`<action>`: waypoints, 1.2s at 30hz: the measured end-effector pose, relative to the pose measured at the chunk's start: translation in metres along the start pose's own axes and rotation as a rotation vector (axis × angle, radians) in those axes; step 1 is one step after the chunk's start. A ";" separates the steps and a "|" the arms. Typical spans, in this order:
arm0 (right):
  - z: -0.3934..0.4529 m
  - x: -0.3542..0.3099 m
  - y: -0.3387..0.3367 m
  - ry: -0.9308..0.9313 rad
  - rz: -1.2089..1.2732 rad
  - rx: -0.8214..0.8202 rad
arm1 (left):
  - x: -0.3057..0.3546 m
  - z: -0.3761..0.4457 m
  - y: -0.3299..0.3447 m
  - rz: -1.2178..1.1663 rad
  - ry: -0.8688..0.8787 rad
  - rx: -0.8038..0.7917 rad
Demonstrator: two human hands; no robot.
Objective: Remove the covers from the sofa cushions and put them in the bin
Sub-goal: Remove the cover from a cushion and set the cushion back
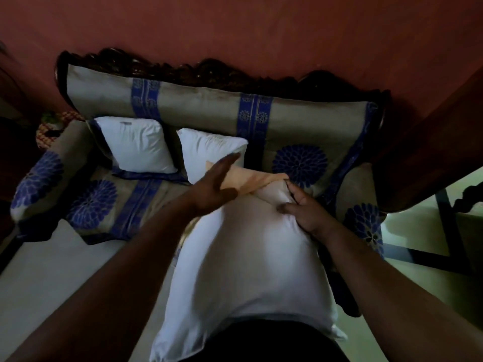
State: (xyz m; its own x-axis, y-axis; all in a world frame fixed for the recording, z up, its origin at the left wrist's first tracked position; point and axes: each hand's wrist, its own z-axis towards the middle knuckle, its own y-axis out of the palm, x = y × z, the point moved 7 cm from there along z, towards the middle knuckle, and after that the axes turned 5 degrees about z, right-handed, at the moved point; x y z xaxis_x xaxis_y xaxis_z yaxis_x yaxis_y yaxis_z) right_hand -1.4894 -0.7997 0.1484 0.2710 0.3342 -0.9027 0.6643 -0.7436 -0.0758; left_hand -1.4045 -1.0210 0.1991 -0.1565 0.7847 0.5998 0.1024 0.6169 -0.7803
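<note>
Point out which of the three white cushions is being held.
The big white cushion nearest the camera: the right hand grips its top. The other two white cushions lean untouched on the sofa.

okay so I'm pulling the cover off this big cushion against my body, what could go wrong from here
Only your right hand grips the white cushion, and your left hand is open, so the cushion could slip down to the floor. The peach cover is bunched at the far end and may snag there if you tug hard. The two bare cushions on the sofa lie just behind it, so a swing could knock them off.
</note>
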 end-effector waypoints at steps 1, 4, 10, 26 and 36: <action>0.001 -0.004 0.005 -0.014 -0.009 -0.018 | 0.021 0.010 0.000 0.076 0.048 0.050; 0.002 -0.004 0.013 -0.015 0.049 -0.022 | 0.046 0.035 0.027 0.298 0.018 0.019; -0.012 0.031 0.012 0.109 0.165 -0.118 | 0.044 0.046 0.043 0.268 0.036 0.034; -0.012 0.042 0.001 0.235 -0.299 0.040 | 0.012 0.055 0.067 -0.202 -0.146 0.190; -0.003 0.015 -0.050 0.061 0.099 0.185 | -0.029 0.066 0.019 0.207 -0.249 0.144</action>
State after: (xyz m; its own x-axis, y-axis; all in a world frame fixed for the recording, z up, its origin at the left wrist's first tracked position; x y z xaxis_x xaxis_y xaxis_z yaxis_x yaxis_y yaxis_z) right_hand -1.5163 -0.7563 0.1403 0.3743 0.2844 -0.8826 0.4948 -0.8663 -0.0693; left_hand -1.4629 -1.0363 0.1555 -0.3832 0.8426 0.3785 0.0201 0.4173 -0.9086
